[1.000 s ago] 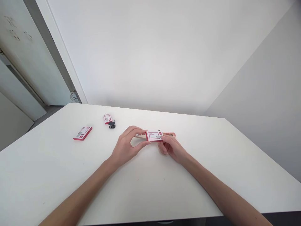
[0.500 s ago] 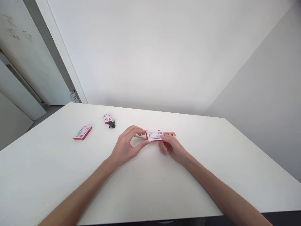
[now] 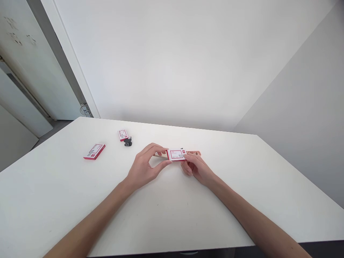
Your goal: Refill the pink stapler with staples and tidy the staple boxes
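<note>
A small white-and-red cardboard box [image 3: 177,154] is held up between my two hands, its printed face toward me. My left hand [image 3: 146,163] pinches the box's left end between thumb and fingers. At the opposite end, my right hand [image 3: 197,166] grips it with the thumb on top and the other fingers curled beneath. Behind the box lies a peach-coloured long object [image 3: 196,153], mostly hidden by the box and hands, so its kind is unclear.
Another white-and-red box [image 3: 94,152] lies at the left of the white table [image 3: 166,222]. Further back is a similar box [image 3: 123,134], with a small black jawed object [image 3: 128,141], perhaps a staple remover, beside it. A white wall [image 3: 166,71] rises behind the table.
</note>
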Demonstrator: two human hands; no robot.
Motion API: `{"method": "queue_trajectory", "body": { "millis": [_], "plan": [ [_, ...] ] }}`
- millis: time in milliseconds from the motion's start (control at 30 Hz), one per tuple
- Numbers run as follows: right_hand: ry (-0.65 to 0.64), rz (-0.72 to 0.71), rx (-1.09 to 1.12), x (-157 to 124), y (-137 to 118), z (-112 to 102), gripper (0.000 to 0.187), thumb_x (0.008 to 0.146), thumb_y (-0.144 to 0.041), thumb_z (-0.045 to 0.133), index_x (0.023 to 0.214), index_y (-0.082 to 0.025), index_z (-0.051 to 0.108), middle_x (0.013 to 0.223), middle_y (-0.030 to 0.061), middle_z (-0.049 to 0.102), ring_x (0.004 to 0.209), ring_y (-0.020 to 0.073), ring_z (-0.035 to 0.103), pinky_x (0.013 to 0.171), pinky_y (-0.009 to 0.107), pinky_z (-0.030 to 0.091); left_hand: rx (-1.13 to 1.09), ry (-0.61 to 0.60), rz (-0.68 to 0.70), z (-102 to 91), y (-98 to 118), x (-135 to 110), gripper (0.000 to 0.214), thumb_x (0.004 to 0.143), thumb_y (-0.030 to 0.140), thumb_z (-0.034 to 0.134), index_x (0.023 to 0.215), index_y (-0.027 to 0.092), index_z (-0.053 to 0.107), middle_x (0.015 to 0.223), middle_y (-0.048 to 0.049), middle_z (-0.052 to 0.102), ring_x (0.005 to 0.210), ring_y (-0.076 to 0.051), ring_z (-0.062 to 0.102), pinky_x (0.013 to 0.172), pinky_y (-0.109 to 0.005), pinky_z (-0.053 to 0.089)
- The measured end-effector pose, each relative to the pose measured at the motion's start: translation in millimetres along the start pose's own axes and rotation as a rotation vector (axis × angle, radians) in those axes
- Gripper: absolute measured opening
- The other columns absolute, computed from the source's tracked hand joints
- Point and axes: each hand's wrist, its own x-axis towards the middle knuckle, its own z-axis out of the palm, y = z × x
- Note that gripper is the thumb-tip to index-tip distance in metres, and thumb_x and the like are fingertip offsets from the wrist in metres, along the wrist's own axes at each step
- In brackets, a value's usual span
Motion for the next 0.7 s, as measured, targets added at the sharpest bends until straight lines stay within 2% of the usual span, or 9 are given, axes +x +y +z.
{"method": "queue_trajectory", "body": {
  "millis": [400, 700],
  "plan": [
    [-0.024, 0.038, 0.016, -0.3, -3.5, 3.0, 0.045, 0.101, -0.052, 0.06, 0.069, -0.021, 0.059, 0.051, -0.0052, 0.041, 0.05, 0.0118, 0.036, 0.052, 0.029, 0.031, -0.001, 0.03, -0.081, -0.9, 4.6, 0.2, 0.025, 0.096, 0.036, 0.075, 0.118, 0.024, 0.071, 0.103, -0.0043, 0.074, 0.088, -0.016, 0.066, 0.075, -0.03, 0.055],
    [-0.036, 0.057, 0.031, -1.4, -3.1, 2.9, 0.046, 0.101, -0.051, 0.061, 0.066, -0.021, 0.056, 0.051, -0.0048, 0.042, 0.051, 0.0114, 0.036, 0.052, 0.028, 0.03, -0.082, 0.046, -0.131, -0.4, 6.5, 2.1, 0.022, 0.096, 0.036, 0.075, 0.115, 0.025, 0.073, 0.104, -0.0037, 0.074, 0.085, -0.015, 0.064, 0.078, -0.031, 0.055]
  ]
}}
